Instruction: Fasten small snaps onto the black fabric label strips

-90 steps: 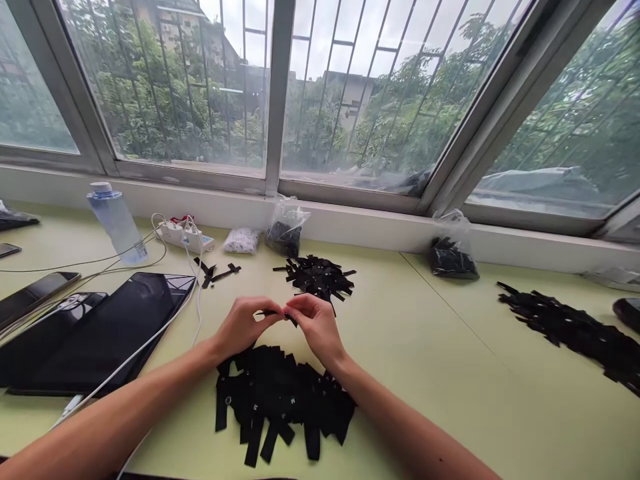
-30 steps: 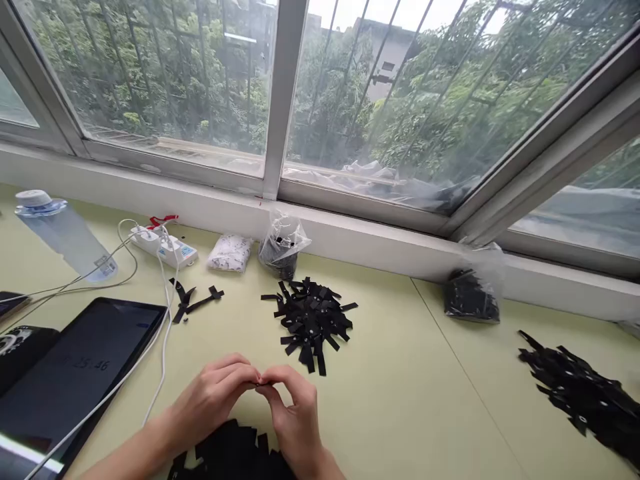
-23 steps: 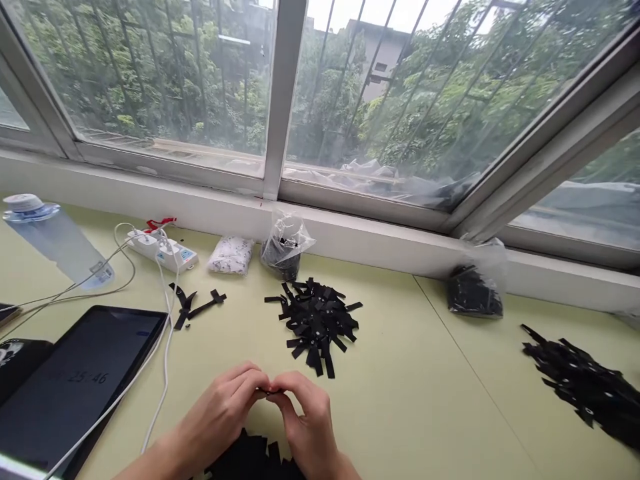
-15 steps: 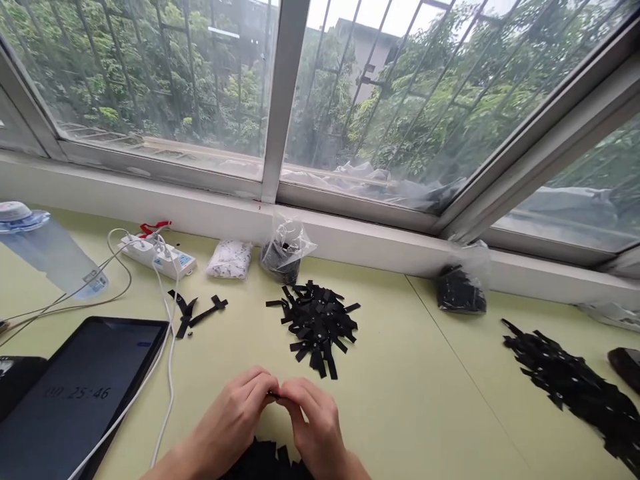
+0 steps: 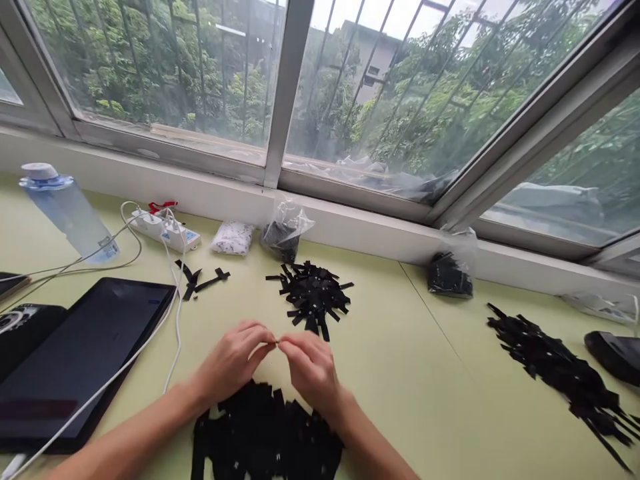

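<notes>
My left hand (image 5: 235,353) and my right hand (image 5: 313,367) meet fingertip to fingertip above the table. Both are closed in a pinch on something small and dark (image 5: 277,343), too little of which shows to name. Under my wrists lies a big heap of black fabric strips (image 5: 265,433), partly covered by my right forearm. Just beyond my fingers is a smaller pile of black strips (image 5: 315,293) with small shiny spots on them.
A tablet (image 5: 100,353) with white cables across it lies at left, near a water bottle (image 5: 75,217) and a power strip (image 5: 165,230). By the window wall stand a white packet (image 5: 233,239) and bags of black pieces (image 5: 281,240) (image 5: 450,275). More black strips (image 5: 555,367) lie at right.
The view has tilted down, showing more of the near heap and my forearms. My hands stay pinched together. The digits seen earlier on the tablet no longer show.
</notes>
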Motion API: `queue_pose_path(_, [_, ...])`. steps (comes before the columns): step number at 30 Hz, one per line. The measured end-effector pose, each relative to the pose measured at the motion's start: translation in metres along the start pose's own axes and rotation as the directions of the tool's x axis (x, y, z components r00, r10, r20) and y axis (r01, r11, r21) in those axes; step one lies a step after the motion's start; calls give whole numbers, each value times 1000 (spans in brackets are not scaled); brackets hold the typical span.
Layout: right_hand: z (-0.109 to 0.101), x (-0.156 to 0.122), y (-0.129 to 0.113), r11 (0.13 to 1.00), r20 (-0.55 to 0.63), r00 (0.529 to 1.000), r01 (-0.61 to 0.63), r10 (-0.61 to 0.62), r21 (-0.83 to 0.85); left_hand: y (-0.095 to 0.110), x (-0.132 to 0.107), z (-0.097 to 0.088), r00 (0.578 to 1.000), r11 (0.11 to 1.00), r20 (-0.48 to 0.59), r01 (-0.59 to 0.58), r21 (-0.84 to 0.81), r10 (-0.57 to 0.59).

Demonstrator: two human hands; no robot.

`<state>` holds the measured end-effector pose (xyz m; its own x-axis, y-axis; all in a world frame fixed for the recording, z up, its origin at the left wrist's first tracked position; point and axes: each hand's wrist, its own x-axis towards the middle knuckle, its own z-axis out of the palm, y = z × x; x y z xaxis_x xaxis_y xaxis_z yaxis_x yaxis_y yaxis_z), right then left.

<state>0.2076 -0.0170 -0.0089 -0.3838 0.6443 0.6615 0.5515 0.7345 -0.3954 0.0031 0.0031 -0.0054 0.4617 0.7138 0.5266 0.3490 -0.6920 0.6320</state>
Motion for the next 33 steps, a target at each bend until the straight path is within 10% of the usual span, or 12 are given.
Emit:
queue_pose_path(6, [-31,16,30,950,-373,907,-270,197,-156,-5,1,-8,996,996,-86,-18,83,25])
queue_pose_path(10, [-46,25,39,875,-360,885,-401,294,-271,-7,2,-9,997,992,-76,42,115,-33])
queue_pose_path(14, [-60,25,22,919,45,918,-394,393,15,-6,2,-7,998,992,-35,60,113,-56])
queue_pose_path(18, [-69,23,7,848,676,705,-478,217,227,-4,3,-8,999,994,-14,33,107,-32])
queue_pose_path(23, [-67,18,13,842,762,599,-522,247,137,-5,3,-8,999,993,-12,44,109,-43])
queue_pose_path(28, [-65,20,17,801,904,325,-598,276,-30,-6,2,-7,999,995,1,34,93,-34])
queue_pose_path(33, [-58,17,20,781,926,288,-625,243,-11,-4,2,-7,1000,995,13,26,94,-28])
